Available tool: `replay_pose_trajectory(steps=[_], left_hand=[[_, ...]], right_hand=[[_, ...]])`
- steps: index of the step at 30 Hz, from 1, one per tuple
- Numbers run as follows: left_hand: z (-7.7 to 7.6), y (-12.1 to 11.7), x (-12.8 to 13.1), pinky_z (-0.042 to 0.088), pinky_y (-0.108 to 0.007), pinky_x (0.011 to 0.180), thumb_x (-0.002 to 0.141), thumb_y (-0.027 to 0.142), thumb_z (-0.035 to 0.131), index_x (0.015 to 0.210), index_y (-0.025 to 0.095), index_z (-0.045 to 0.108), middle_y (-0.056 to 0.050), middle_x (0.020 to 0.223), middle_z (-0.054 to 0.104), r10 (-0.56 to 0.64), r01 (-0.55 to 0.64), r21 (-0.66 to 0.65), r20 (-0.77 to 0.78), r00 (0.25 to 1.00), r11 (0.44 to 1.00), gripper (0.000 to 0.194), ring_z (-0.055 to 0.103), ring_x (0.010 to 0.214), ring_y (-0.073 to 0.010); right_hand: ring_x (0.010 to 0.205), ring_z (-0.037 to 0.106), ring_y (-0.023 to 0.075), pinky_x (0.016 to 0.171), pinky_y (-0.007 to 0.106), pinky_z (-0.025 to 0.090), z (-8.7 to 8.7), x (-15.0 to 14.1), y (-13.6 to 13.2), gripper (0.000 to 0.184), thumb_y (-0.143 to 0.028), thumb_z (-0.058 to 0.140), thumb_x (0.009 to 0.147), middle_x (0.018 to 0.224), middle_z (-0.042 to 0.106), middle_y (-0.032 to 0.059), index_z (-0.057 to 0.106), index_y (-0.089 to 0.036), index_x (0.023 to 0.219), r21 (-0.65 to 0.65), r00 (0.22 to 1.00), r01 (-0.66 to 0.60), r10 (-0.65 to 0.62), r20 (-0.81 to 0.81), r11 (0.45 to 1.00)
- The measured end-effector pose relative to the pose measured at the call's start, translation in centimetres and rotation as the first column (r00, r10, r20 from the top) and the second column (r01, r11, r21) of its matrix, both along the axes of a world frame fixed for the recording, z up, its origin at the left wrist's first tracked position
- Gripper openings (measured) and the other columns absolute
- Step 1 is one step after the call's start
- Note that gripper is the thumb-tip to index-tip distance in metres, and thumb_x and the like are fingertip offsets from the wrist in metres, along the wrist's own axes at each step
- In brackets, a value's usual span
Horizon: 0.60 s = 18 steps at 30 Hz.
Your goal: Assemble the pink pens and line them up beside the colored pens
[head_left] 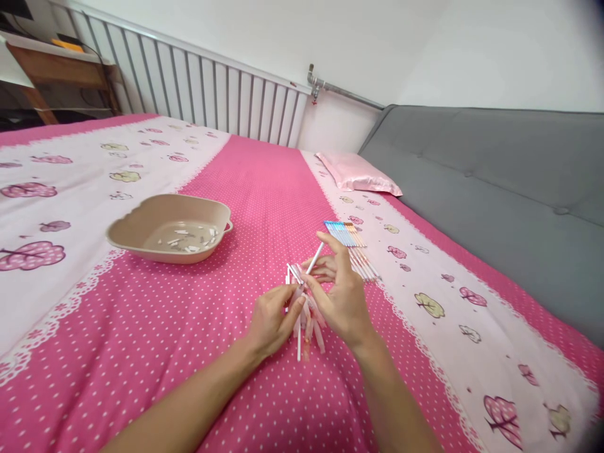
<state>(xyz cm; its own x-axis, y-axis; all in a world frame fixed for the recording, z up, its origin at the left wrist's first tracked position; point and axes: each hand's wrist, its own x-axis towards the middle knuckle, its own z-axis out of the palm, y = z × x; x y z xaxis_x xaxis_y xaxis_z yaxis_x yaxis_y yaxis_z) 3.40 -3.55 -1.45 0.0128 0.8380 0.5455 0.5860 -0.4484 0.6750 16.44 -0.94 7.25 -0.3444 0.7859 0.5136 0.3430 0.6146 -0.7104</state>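
My right hand (340,293) pinches a thin white stick (315,258) that points up and away over the pink dotted bedspread. My left hand (274,319) is closed at the stick's lower end, fingertips touching it. Under both hands lies a loose pile of white and pale pink sticks (306,327). Just beyond my right hand a row of coloured-tipped sticks (353,248) lies flat, side by side.
A beige shallow basin (141,246) holding several small white scraps sits to the left on the bed. A pink pillow (358,173) lies at the far end. A grey padded sofa back (495,182) runs along the right; a white radiator (202,94) stands behind.
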Motion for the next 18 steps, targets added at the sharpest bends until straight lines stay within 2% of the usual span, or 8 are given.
replay_pose_trajectory(steps=[4,10,14,18], left_hand=[[0.02,0.03,0.0,0.037,-0.025,0.061,0.093,0.031,0.038,0.074,0.019,0.049,0.0,0.065,0.05,-0.023,0.023,-0.006,0.003,1.0,1.0,0.025,0.045,0.059,-0.0121],[0.04,0.04,0.01,0.038,-0.025,0.06,0.093,0.034,0.038,0.074,0.019,0.048,0.001,0.063,0.049,0.008,-0.007,-0.027,0.005,1.0,1.0,0.026,0.046,0.059,-0.0119],[0.17,0.0,0.03,0.039,-0.024,0.061,0.093,0.034,0.039,0.077,0.018,0.051,0.001,0.066,0.052,0.001,0.0,-0.025,0.039,0.999,1.0,0.025,0.049,0.06,-0.012],[0.27,-0.03,0.02,0.039,-0.024,0.06,0.093,0.033,0.039,0.089,0.018,0.055,0.0,0.07,0.057,0.005,0.002,-0.06,0.117,0.993,0.998,0.023,0.051,0.061,-0.0124]], right_hand=[[0.085,0.065,0.0142,0.08,0.03,0.055,0.12,0.08,0.02,0.059,-0.01,0.049,0.084,0.093,0.064,0.0008,0.031,-0.028,0.136,-0.018,0.999,-0.029,0.028,-0.043,0.999],[0.084,0.065,0.016,0.078,0.032,0.055,-0.06,0.02,0.07,0.057,-0.01,0.05,0.082,0.094,0.064,0.002,0.033,-0.027,0.134,-0.064,0.999,-0.042,0.042,-0.007,0.997],[0.086,0.065,0.0157,0.08,0.031,0.053,-0.32,-0.04,0.18,0.054,-0.011,0.049,0.083,0.093,0.065,0.0022,0.036,-0.025,0.133,-0.053,0.997,-0.044,0.047,0.054,0.998],[0.097,0.063,0.0169,0.086,0.033,0.05,-0.2,0.05,0.21,0.039,-0.015,0.042,0.089,0.105,0.067,0.0037,0.05,-0.024,0.126,-0.068,0.978,-0.061,0.073,0.198,0.996]])
